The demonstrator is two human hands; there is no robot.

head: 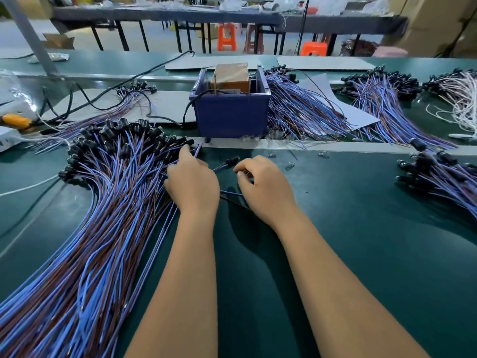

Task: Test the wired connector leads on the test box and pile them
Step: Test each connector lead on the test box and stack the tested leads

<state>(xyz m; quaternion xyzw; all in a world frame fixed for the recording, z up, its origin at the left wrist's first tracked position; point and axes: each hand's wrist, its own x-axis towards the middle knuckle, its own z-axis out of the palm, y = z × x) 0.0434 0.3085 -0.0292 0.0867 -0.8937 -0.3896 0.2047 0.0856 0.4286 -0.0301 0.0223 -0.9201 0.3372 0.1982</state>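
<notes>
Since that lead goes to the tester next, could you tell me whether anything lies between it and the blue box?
Nothing solid blocks it. The lead is held between the left hand and right hand, and only bare table and a pale strip with a few small clear bulbs lie before the blue box.

Test box [230, 113] sits centre-rear on bench [361, 241], w/ big lead pile [103, 202] fanned at front left. Left hand [192, 183] rests on pile's right edge; right hand [263, 187] just beside it, a single lead [227, 162] btwn them. More leads [304, 112] right of box; another bundle [438, 177] far right.
</notes>
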